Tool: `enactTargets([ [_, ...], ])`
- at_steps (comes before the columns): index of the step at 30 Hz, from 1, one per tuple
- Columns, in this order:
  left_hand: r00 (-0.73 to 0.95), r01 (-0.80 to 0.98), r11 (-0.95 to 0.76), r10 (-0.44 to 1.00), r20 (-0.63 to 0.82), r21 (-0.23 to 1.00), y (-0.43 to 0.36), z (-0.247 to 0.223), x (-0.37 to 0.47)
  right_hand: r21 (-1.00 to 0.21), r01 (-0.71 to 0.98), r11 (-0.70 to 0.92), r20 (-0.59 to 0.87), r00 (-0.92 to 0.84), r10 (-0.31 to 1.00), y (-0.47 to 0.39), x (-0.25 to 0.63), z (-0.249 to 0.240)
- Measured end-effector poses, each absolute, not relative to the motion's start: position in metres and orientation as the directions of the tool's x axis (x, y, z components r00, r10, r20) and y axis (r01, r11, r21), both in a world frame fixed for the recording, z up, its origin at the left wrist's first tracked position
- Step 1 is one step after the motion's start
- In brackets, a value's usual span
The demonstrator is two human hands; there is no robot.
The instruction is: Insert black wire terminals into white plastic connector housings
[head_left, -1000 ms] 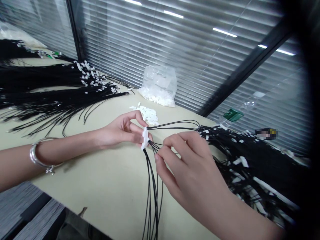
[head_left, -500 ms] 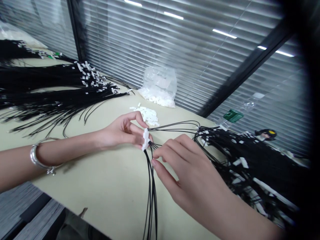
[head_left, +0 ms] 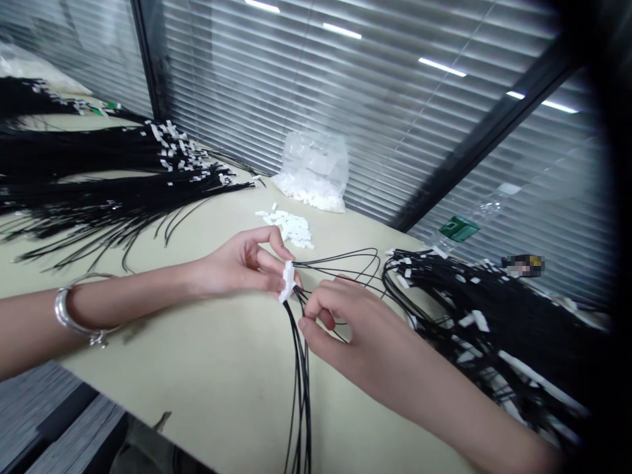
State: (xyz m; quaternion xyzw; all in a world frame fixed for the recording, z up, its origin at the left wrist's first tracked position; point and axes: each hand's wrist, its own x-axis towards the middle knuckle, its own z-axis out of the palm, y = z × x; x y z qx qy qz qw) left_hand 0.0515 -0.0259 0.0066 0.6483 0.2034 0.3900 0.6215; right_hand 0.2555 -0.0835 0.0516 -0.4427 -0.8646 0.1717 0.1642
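My left hand (head_left: 257, 266) pinches a white plastic connector (head_left: 287, 282) between thumb and fingers. From the connector several thin black wires (head_left: 299, 375) hang down toward the table's front edge, while others loop away to the right. Close by on the right, my right hand (head_left: 345, 316) is closed, its thumb and index fingertips pressed together at a black wire just off the connector. The fingertips partly hide that wire's end.
Loose white connectors (head_left: 291, 227) lie behind my hands, near a clear bag (head_left: 316, 174) of white parts. Black wire bundles with white ends are at left (head_left: 99, 158) and right (head_left: 518, 316). A plastic bottle (head_left: 461, 227) lies by the window blinds (head_left: 345, 85).
My right hand's fingers have curled in more tightly. The wires looping to the right have shifted, and the connector sits slightly lower in my left hand's hold.
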Motion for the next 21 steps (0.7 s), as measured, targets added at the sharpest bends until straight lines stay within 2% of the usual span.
enactTargets([
  [9,0.604,-0.226,-0.168,0.749,0.273,0.96,-0.025,0.007,0.051,-0.521,0.667,0.533,0.058,-0.595,0.801,-0.085,0.26,0.056],
  [12,0.592,-0.225,-0.184,0.754,0.284,0.957,-0.024,0.006,0.051,-0.57,0.666,0.481,0.017,-0.576,0.817,-0.083,0.259,0.06],
  [17,0.585,-0.249,-0.177,0.756,0.294,0.952,-0.024,0.007,0.05,-0.767,0.618,0.169,-0.23,-0.512,0.828,-0.075,0.256,0.065],
  [21,0.592,-0.24,-0.172,0.754,0.284,0.955,-0.023,0.007,0.049,-0.849,0.523,-0.079,-0.38,-0.498,0.78,-0.07,0.254,0.061],
])
